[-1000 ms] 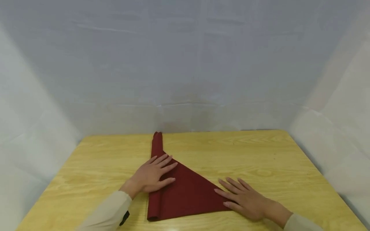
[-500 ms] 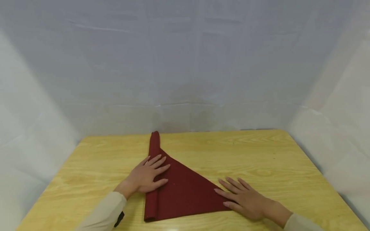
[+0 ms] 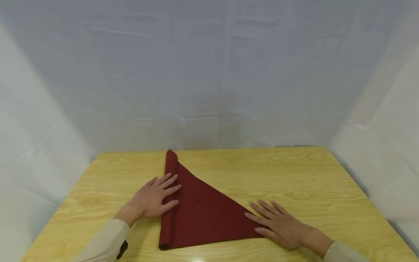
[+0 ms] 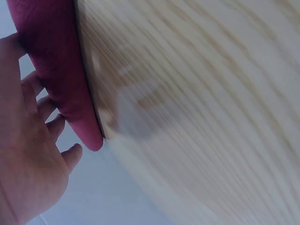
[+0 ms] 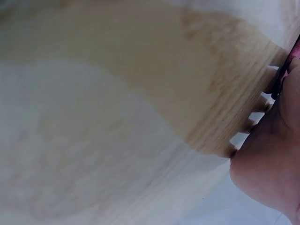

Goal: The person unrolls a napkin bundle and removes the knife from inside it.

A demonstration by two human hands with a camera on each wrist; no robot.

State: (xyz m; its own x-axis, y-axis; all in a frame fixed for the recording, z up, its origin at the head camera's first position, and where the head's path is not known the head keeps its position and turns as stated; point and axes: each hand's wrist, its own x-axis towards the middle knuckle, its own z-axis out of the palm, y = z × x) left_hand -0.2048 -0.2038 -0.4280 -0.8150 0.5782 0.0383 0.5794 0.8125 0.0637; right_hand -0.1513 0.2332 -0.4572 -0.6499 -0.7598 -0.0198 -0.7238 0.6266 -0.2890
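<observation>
Left hand (image 3: 150, 198) lies with fingers apart and extended across the rolled side of the red cloth (image 3: 209, 214); right hand (image 3: 288, 227) is likewise spread, fingertips on the cloth's right corner. Neither grips anything. Change over the last second: the roll (image 3: 166, 233) has shifted leftward under the left hand, while the right hand and corner show little movement. Reading: cloth is being paid out of the roll, so the flat part is wider; more appears to remain rolled. Position: cloth on the bench (image 3: 311, 182), left of centre, roll reaching the far edge. Orientation: roll's long axis runs near to far, near end slightly further left; the flat part tapers to a point rightward.
</observation>
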